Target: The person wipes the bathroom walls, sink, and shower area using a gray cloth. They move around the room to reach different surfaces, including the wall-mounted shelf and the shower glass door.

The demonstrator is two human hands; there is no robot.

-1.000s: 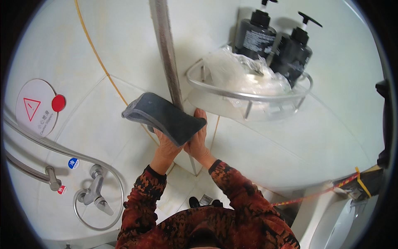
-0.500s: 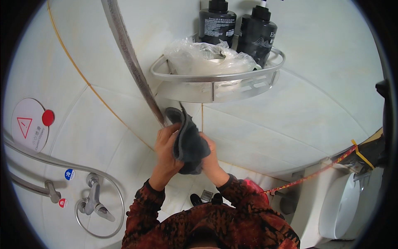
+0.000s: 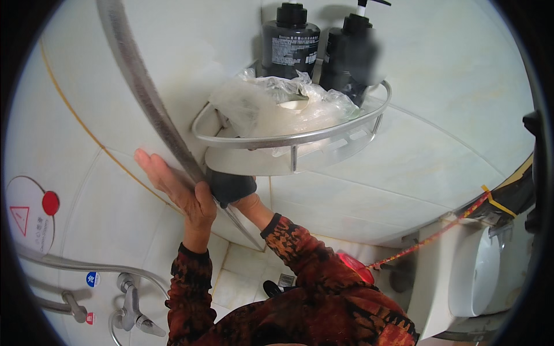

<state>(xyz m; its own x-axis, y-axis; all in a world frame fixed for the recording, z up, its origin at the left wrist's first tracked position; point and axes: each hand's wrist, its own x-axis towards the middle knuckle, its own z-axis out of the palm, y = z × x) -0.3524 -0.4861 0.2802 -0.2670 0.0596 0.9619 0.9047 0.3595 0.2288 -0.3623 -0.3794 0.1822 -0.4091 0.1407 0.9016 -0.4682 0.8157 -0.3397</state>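
Observation:
My right hand (image 3: 248,203) grips a dark grey cloth (image 3: 231,185) just below the corner shelf (image 3: 245,160), beside a stained metal strip (image 3: 147,95) that runs down the wall. The cloth and shelf hide most of its fingers. On the strip's other side is my left hand (image 3: 183,195), its fingers stretched out by the tiled wall and its thumb close to the cloth. Nothing is in that hand. The metal-railed shelf carries a crumpled clear plastic bag (image 3: 259,112) with a pale thing inside, and two black pump bottles (image 3: 290,46) stand behind it.
At lower left a shower mixer tap (image 3: 131,305) with a metal hose hangs on the wall, below a round warning sign (image 3: 26,216). A white washbasin (image 3: 476,274) stands at right, near a red patterned strap (image 3: 430,241). A floor drain (image 3: 286,280) lies below.
My left hand has let go of the cloth, moved left and spread its fingers by the wall. My right hand has carried the cloth under the shelf to the metal strip. The view has shifted.

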